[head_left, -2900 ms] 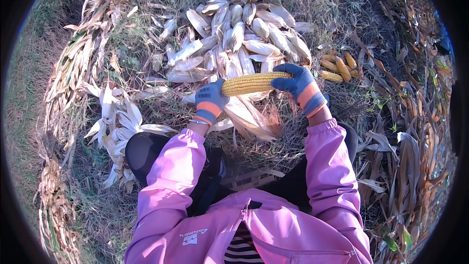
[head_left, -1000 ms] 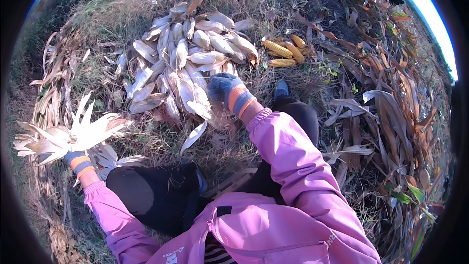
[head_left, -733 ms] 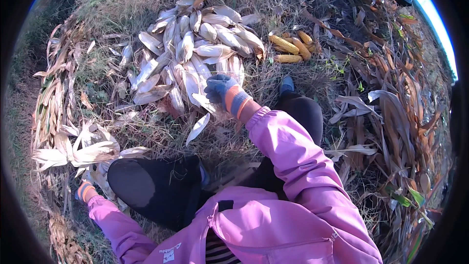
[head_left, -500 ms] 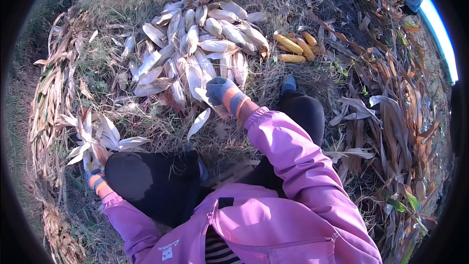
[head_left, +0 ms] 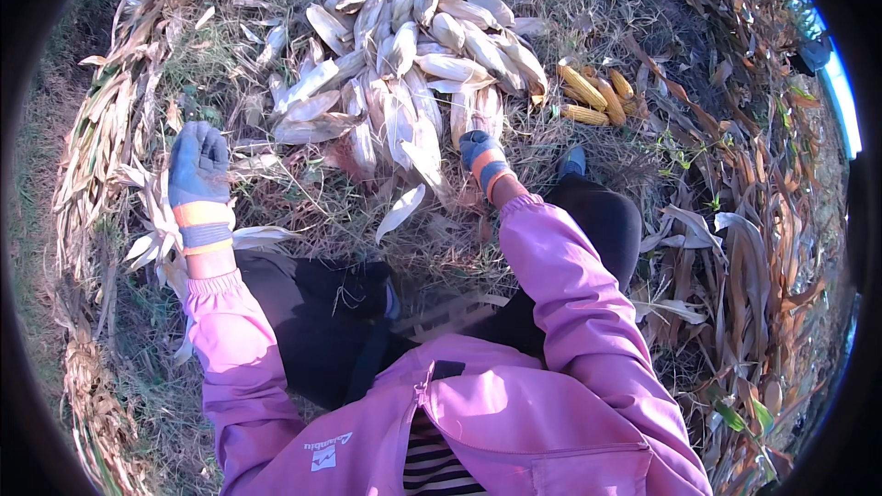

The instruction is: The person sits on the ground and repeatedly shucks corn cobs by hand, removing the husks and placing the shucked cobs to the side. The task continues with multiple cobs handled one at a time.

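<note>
My right hand point(head_left: 481, 152), in a grey glove with an orange-banded cuff, is closed at the near end of a husked ear of corn point(head_left: 489, 112) on the near right edge of a pile of unpeeled ears point(head_left: 404, 50). Its fingertips are partly hidden. At the left, my left hand point(head_left: 199, 165), gloved alike, is raised above pale stripped husks point(head_left: 147, 243). Its fingers are loosely bent, with nothing visible in them. Bare yellow corn cobs point(head_left: 593, 96) lie together right of the pile.
A loose husk leaf point(head_left: 400, 213) lies on the dry grass before my knees. Dried corn stalks and leaves point(head_left: 749, 248) bank up along the right side, and more dry stalks point(head_left: 101, 147) line the left. My bent legs point(head_left: 303, 321) take up the near middle.
My left hand has come up and forward from beside my left knee. My right hand has moved right, from a pale husk near the pile's front to the ear at its right edge.
</note>
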The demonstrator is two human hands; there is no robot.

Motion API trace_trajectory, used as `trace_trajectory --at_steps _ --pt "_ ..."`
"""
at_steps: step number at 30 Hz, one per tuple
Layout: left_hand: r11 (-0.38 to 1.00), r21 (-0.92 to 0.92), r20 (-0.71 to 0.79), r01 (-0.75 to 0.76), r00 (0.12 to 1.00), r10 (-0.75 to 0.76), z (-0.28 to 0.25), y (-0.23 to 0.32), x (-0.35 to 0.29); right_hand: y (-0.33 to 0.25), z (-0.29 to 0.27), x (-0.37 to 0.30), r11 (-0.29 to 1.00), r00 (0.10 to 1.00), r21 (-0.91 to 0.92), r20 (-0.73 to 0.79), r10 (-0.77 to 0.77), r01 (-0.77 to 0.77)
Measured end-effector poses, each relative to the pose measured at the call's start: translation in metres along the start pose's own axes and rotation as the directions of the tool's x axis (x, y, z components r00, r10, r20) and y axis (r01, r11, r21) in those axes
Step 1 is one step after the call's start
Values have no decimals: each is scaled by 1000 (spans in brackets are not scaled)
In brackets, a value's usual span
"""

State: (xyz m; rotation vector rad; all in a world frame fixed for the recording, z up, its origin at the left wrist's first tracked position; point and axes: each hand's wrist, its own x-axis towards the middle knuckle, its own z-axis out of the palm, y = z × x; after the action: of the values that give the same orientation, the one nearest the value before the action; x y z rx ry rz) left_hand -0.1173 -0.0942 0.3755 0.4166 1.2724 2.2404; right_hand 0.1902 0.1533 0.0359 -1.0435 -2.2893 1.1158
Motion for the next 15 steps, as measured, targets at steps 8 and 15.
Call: trace_trajectory --at_steps 8,15 --pt "974 106 159 198 964 -213 10 -42 -28 -75 35 14 907 909 76 -15 417 -415" --pt "953 234 189 194 952 -240 29 -41 -34 -69 62 35 824 826 -65 -20 563 -563"
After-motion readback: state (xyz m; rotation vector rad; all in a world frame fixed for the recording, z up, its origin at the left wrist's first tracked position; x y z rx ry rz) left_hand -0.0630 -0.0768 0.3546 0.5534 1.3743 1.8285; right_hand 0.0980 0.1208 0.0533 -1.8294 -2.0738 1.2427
